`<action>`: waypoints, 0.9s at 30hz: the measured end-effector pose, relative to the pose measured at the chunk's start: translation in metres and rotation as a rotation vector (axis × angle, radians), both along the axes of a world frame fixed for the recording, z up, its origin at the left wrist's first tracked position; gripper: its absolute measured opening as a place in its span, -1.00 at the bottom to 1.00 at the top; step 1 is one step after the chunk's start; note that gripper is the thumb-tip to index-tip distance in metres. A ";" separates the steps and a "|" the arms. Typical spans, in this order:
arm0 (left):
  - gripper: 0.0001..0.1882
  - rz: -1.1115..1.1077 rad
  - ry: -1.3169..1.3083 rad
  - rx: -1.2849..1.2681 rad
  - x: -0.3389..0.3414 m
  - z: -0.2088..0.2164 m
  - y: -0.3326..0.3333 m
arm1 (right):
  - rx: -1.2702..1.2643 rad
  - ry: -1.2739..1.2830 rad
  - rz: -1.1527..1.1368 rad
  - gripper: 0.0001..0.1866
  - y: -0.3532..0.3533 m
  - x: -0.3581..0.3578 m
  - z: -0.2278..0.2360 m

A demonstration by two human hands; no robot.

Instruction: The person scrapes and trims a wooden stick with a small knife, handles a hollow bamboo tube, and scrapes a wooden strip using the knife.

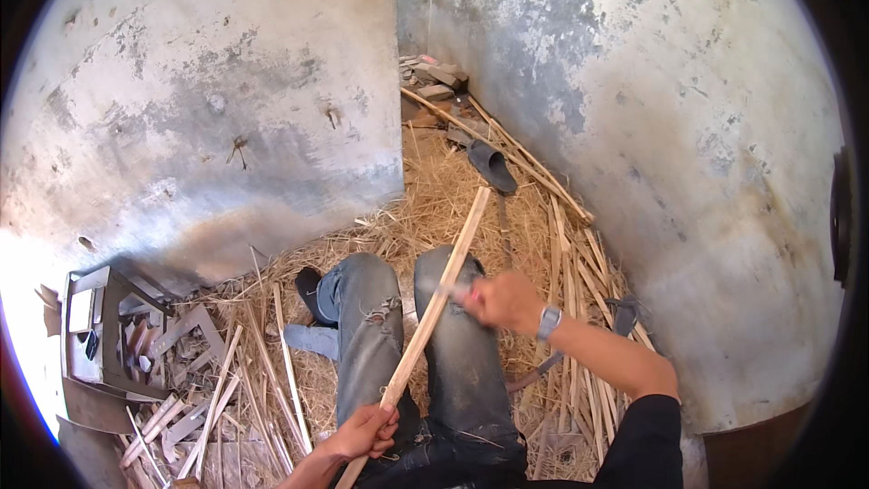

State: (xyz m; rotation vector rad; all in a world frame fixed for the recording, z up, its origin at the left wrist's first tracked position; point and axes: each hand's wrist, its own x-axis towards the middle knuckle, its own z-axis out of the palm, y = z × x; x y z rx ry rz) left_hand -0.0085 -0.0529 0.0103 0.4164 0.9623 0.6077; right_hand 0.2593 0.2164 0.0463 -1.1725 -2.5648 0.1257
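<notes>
— What kind of place is this?
— A rough work corner. The grey, stained concrete walls (pixel 226 109) meet here, the floor is covered in dry yellow straw (pixel 434 199), and thin pale wooden sticks (pixel 566 258) lie all around.

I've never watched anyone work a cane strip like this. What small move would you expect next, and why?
Probably a short stroke of the right hand further along the long pale strip. That hand presses something small and blurred against the strip's middle over the knee, while the left hand grips the near end and steadies it; the far part looks unworked.
</notes>
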 end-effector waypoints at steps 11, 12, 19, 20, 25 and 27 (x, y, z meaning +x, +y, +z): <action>-0.58 0.018 -0.029 -0.044 -0.018 -0.003 -0.015 | -0.019 -0.018 0.078 -0.32 0.018 -0.006 0.001; -0.58 0.023 -0.053 -0.062 -0.020 -0.005 -0.019 | -0.037 0.008 -0.031 -0.31 0.038 -0.001 0.002; -0.58 -0.059 -0.015 -0.056 -0.035 -0.007 -0.038 | 0.141 0.189 -0.396 -0.29 0.105 0.035 0.008; -0.58 -0.050 0.004 -0.063 -0.033 -0.006 -0.038 | 0.130 0.288 -0.328 -0.29 0.093 0.028 0.011; -0.51 -0.010 -0.077 -0.097 -0.021 -0.011 -0.021 | -0.081 0.471 -0.212 -0.35 0.046 0.020 0.024; -0.49 0.080 0.007 0.073 -0.009 -0.011 -0.010 | -0.123 0.399 -0.214 -0.35 0.028 0.021 0.028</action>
